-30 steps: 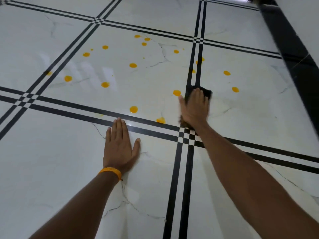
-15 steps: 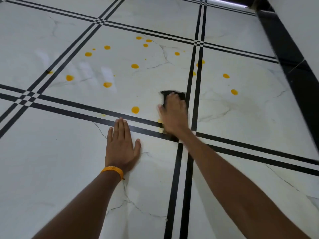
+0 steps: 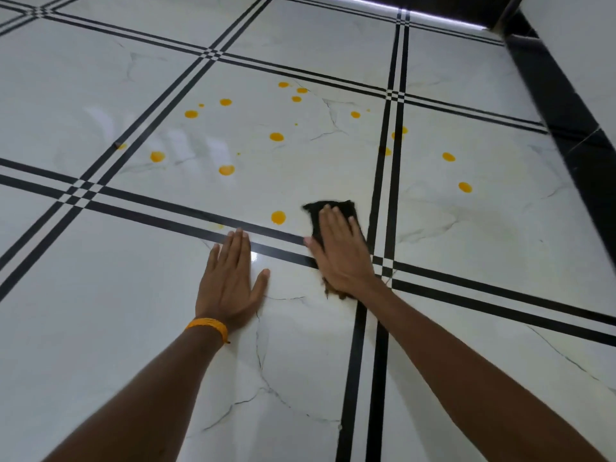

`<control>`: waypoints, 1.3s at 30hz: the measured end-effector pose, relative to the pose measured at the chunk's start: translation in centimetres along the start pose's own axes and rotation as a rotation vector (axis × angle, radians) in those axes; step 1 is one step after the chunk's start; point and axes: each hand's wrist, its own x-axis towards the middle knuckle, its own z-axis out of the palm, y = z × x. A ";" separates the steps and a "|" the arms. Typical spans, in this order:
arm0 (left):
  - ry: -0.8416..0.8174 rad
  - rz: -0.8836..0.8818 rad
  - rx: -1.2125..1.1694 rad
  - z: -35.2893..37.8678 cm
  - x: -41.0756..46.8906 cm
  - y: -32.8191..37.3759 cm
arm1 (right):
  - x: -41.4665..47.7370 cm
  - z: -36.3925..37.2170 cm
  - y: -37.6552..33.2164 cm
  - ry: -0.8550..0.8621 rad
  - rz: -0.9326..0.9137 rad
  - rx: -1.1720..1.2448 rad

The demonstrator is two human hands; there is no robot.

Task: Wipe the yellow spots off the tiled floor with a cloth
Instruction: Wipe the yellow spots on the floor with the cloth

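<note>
We pressed our right hand (image 3: 340,251), its grip released and fingers flat, on a soft black cloth (image 3: 333,208) spread on the glossy white marble-patterned tiled floor (image 3: 100,295), just right of the nearest round yellow spot (image 3: 278,217). Our left hand (image 3: 230,281) lay flat near it, holding nothing. The limp cloth would likely bunch or skid; a broad palm over its middle suited it.

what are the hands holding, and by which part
Nothing gripped: right hand presses flat on the middle of the black cloth; left hand rests flat on the floor.
</note>
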 end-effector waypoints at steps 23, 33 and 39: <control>-0.030 -0.002 -0.008 0.7 0.2 -0.7 | 7.5 1.1 -7.1 0.036 0.025 0.004; -0.040 0.016 0.032 1.0 0.0 -0.6 | -1.0 -0.7 6.8 -0.015 -0.050 -0.055; -0.035 0.033 0.063 0.7 0.1 -1.7 | 0.0 1.2 -2.3 0.000 -0.050 -0.031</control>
